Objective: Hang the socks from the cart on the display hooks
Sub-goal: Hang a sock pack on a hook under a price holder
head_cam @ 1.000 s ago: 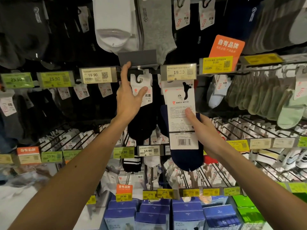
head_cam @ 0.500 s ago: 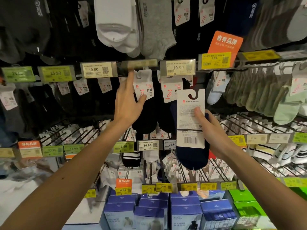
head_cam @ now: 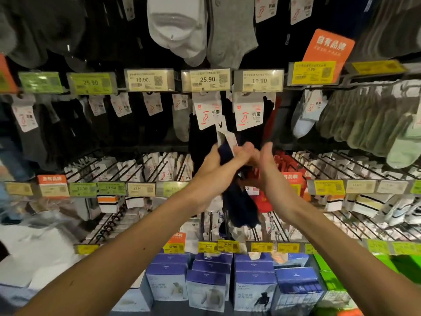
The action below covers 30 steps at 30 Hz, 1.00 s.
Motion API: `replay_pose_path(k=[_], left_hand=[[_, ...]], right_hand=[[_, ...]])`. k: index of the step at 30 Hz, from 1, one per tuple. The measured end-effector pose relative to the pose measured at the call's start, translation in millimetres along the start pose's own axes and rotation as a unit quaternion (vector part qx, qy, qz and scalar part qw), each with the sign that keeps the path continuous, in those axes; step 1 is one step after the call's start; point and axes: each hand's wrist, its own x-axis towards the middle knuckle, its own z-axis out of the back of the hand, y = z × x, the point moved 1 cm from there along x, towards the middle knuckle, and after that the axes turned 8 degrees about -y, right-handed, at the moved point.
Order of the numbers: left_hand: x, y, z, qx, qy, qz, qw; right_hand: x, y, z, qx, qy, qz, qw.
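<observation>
Centrally, the navy sock pack (head_cam: 240, 202) stands near upright, its long axis top to bottom with a slight tilt. Its white card header (head_cam: 224, 136), hook cutout free in the air, points up at the 25.90 price tag (head_cam: 206, 79); the toe end hangs down. The pack sits well below that tag, in front of the carded pairs (head_cam: 206, 112) hanging just under it.

The left hand (head_cam: 216, 166) grasps the pack where card meets sock, fingers curled round. The right hand (head_cam: 267, 165) is just beside the pack, against the left fingers; its grip cannot be told. Blue boxes (head_cam: 252, 283) stand far below the tag.
</observation>
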Motion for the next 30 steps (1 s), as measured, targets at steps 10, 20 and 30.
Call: replay_pose_path(k=[10, 20, 30], left_hand=[[4, 18, 69, -0.178, -0.074, 0.127, 0.973], [-11, 45, 169, -0.076, -0.192, 0.064, 0.976], [-4, 24, 299, 0.027, -0.169, -0.075, 0.982]], right_hand=[[23, 0, -22, 0.023, -0.093, 0.013, 0.995], [47, -10, -148, 0.025, 0.020, 0.013, 0.999], [82, 15, -266, 0.055, 0.036, 0.044, 0.997]])
